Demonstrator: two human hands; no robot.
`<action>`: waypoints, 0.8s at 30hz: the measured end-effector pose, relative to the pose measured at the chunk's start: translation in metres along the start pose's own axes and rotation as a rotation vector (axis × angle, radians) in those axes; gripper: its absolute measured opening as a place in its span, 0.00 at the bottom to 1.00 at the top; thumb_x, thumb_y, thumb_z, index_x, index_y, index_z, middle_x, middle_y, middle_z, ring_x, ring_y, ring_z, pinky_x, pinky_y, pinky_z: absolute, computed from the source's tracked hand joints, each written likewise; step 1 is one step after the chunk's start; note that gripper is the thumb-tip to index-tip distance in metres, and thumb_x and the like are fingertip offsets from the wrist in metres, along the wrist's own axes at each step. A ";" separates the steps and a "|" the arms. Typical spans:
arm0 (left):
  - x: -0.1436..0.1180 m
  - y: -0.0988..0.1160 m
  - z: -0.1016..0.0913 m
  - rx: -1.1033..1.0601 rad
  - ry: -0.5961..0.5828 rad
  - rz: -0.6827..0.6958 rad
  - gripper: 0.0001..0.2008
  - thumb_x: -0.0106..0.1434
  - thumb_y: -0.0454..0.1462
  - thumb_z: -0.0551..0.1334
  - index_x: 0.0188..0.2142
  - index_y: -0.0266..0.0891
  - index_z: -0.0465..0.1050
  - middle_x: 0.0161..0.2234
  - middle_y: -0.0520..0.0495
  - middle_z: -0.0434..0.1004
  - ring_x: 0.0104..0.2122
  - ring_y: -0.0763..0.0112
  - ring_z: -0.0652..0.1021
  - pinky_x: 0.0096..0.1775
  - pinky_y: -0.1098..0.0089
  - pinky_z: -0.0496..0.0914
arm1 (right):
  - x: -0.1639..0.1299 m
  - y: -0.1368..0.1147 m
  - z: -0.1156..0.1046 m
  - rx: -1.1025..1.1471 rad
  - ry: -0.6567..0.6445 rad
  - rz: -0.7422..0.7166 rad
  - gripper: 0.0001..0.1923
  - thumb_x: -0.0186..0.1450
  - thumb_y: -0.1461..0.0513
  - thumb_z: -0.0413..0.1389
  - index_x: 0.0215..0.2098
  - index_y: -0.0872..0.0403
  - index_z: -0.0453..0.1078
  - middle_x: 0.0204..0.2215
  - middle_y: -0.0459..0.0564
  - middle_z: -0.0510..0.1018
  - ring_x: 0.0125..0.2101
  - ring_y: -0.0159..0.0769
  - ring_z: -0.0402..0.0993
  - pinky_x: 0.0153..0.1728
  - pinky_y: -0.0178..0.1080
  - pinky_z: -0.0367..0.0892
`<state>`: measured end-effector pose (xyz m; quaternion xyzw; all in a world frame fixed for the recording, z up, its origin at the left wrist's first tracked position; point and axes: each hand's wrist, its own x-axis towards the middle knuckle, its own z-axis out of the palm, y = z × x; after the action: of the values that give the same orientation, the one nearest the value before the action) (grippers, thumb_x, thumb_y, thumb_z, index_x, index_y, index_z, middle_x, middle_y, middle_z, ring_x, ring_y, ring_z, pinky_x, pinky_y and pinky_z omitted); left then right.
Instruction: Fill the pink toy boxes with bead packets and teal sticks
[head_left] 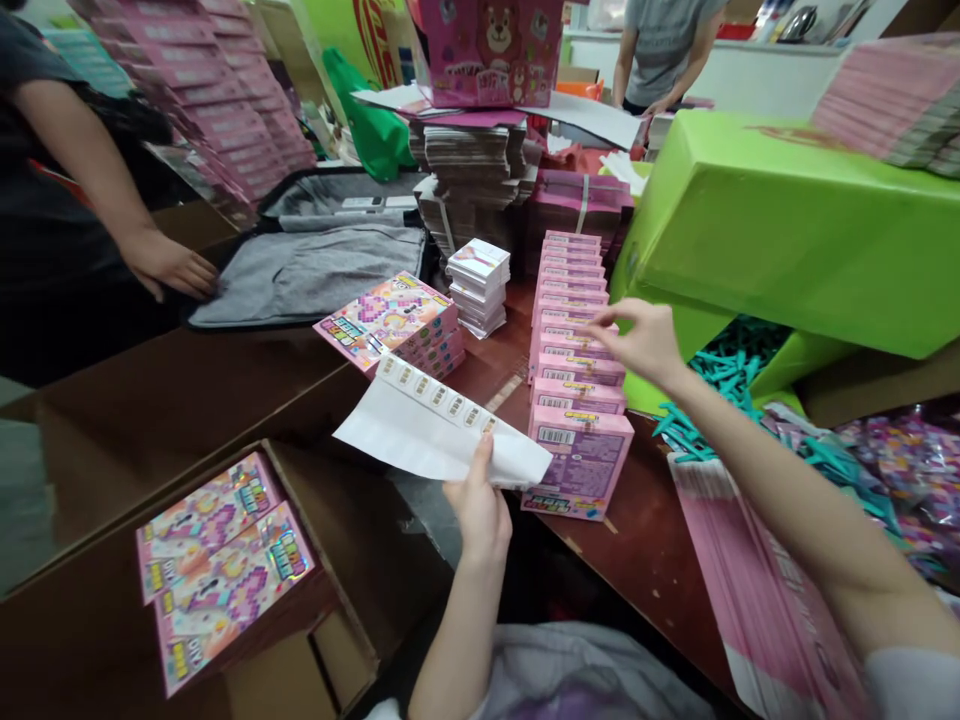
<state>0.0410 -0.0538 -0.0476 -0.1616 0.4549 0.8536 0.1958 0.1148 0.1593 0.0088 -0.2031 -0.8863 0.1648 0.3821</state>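
My left hand (484, 500) grips a white sheet of small stickers (420, 435) by its near edge, thumb on top. One row of small printed stickers runs along the sheet's far edge; the rest looks blank. My right hand (645, 340) is held over a row of pink boxes (581, 465) standing upright one behind another. Its thumb and forefinger are pinched together at the top of a box midway down the row. Anything between those fingertips is too small to make out. Barcodes show on the boxes' upper parts.
Beyond the sheet are stacked pink craft boxes (397, 315) and a pile of white cards (480, 285). An open carton (300, 480) holds more boxes at left. A green box (780, 220) and teal plastic pieces (739, 365) lie right. Another person's hand (169, 262) touches a grey-lined case (315, 265).
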 end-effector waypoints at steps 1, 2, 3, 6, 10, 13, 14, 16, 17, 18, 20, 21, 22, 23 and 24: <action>-0.001 -0.001 -0.001 0.009 -0.009 -0.010 0.24 0.53 0.26 0.67 0.50 0.37 0.71 0.54 0.44 0.72 0.52 0.64 0.74 0.55 0.63 0.69 | 0.016 0.020 -0.001 0.002 -0.054 0.105 0.07 0.57 0.59 0.61 0.25 0.55 0.75 0.25 0.50 0.79 0.27 0.36 0.73 0.35 0.40 0.65; -0.002 -0.003 -0.001 0.018 -0.019 -0.023 0.24 0.53 0.26 0.67 0.50 0.37 0.71 0.54 0.44 0.73 0.52 0.65 0.74 0.55 0.63 0.69 | 0.029 0.037 -0.001 0.006 -0.133 0.161 0.07 0.55 0.59 0.61 0.24 0.56 0.76 0.24 0.51 0.79 0.26 0.36 0.73 0.33 0.39 0.66; -0.003 -0.005 -0.002 0.027 -0.027 -0.036 0.24 0.53 0.26 0.67 0.50 0.37 0.71 0.54 0.44 0.73 0.52 0.65 0.74 0.55 0.64 0.69 | 0.039 0.050 0.000 0.017 -0.205 0.195 0.07 0.54 0.60 0.62 0.24 0.56 0.76 0.23 0.51 0.78 0.26 0.36 0.73 0.32 0.38 0.66; -0.005 -0.012 -0.004 0.045 -0.041 -0.053 0.23 0.54 0.27 0.67 0.50 0.37 0.71 0.53 0.44 0.73 0.51 0.65 0.75 0.55 0.65 0.69 | 0.049 0.069 0.005 0.071 -0.354 0.187 0.07 0.53 0.60 0.61 0.25 0.57 0.76 0.23 0.50 0.78 0.25 0.35 0.73 0.30 0.36 0.65; -0.005 -0.015 -0.002 0.060 -0.039 -0.083 0.23 0.54 0.27 0.66 0.51 0.36 0.70 0.53 0.43 0.73 0.52 0.64 0.74 0.55 0.64 0.69 | 0.045 0.075 0.016 0.059 -0.411 0.151 0.08 0.54 0.59 0.61 0.25 0.57 0.77 0.23 0.48 0.78 0.25 0.34 0.72 0.30 0.36 0.64; -0.006 -0.014 -0.001 0.064 -0.042 -0.094 0.25 0.54 0.27 0.66 0.52 0.37 0.70 0.54 0.44 0.73 0.52 0.64 0.74 0.55 0.63 0.68 | 0.044 0.084 0.023 -0.100 -0.420 0.061 0.07 0.55 0.58 0.61 0.27 0.55 0.79 0.25 0.49 0.80 0.27 0.36 0.73 0.37 0.40 0.64; -0.006 -0.014 0.000 0.063 -0.044 -0.088 0.25 0.54 0.27 0.66 0.52 0.38 0.70 0.54 0.44 0.73 0.52 0.64 0.74 0.55 0.63 0.68 | 0.044 0.086 0.024 -0.190 -0.411 0.026 0.08 0.56 0.58 0.61 0.29 0.54 0.79 0.26 0.49 0.80 0.29 0.37 0.73 0.41 0.43 0.62; -0.007 -0.013 -0.001 0.060 -0.048 -0.075 0.25 0.54 0.27 0.66 0.52 0.38 0.70 0.53 0.44 0.73 0.52 0.64 0.75 0.55 0.64 0.68 | 0.043 0.082 0.022 -0.365 -0.350 -0.009 0.11 0.57 0.56 0.62 0.36 0.53 0.79 0.26 0.50 0.80 0.31 0.40 0.72 0.48 0.49 0.58; -0.008 -0.012 -0.001 0.058 -0.052 -0.072 0.25 0.54 0.27 0.67 0.52 0.37 0.70 0.53 0.43 0.74 0.51 0.64 0.75 0.55 0.64 0.68 | 0.041 0.075 0.020 -0.417 -0.294 0.000 0.15 0.57 0.56 0.62 0.40 0.53 0.78 0.27 0.51 0.80 0.32 0.41 0.72 0.49 0.50 0.56; -0.009 -0.012 -0.002 0.058 -0.058 -0.073 0.25 0.54 0.27 0.67 0.52 0.37 0.70 0.53 0.43 0.74 0.51 0.64 0.75 0.55 0.64 0.68 | 0.037 0.065 0.016 -0.430 -0.220 0.024 0.19 0.57 0.55 0.62 0.44 0.54 0.76 0.28 0.52 0.80 0.32 0.42 0.72 0.49 0.51 0.56; -0.011 -0.012 -0.003 0.063 -0.078 -0.073 0.24 0.54 0.28 0.67 0.51 0.36 0.70 0.53 0.42 0.73 0.52 0.63 0.74 0.56 0.63 0.67 | 0.024 0.033 0.010 -0.348 -0.065 0.072 0.21 0.59 0.54 0.59 0.47 0.56 0.74 0.30 0.52 0.80 0.32 0.41 0.73 0.48 0.50 0.58; -0.012 -0.012 -0.003 0.068 -0.089 -0.067 0.24 0.53 0.28 0.67 0.51 0.36 0.70 0.54 0.42 0.73 0.53 0.62 0.74 0.57 0.63 0.66 | 0.014 0.013 0.008 -0.261 -0.020 0.085 0.19 0.61 0.54 0.58 0.46 0.56 0.75 0.30 0.52 0.80 0.31 0.39 0.73 0.47 0.48 0.61; -0.014 -0.013 -0.002 0.070 -0.102 -0.059 0.25 0.53 0.28 0.67 0.51 0.36 0.70 0.54 0.43 0.72 0.53 0.62 0.73 0.57 0.62 0.66 | 0.002 -0.008 0.007 -0.150 -0.020 0.081 0.16 0.62 0.54 0.57 0.43 0.55 0.76 0.30 0.51 0.80 0.30 0.38 0.74 0.45 0.45 0.63; -0.016 -0.014 -0.001 0.067 -0.118 -0.050 0.25 0.53 0.28 0.68 0.51 0.37 0.70 0.54 0.43 0.72 0.53 0.62 0.73 0.58 0.62 0.65 | -0.010 -0.029 0.007 -0.010 -0.097 0.062 0.15 0.62 0.54 0.57 0.40 0.55 0.77 0.31 0.51 0.80 0.30 0.36 0.74 0.41 0.42 0.65; -0.019 -0.015 -0.001 0.061 -0.132 -0.044 0.25 0.52 0.28 0.68 0.51 0.37 0.70 0.54 0.43 0.72 0.53 0.62 0.73 0.58 0.62 0.65 | -0.023 -0.048 0.009 0.130 -0.216 0.060 0.14 0.61 0.55 0.58 0.39 0.55 0.77 0.32 0.50 0.80 0.29 0.35 0.74 0.36 0.38 0.66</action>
<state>0.0645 -0.0503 -0.0502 -0.1088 0.4630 0.8437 0.2489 0.1113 0.1056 0.0110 -0.1853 -0.9034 0.2541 0.2916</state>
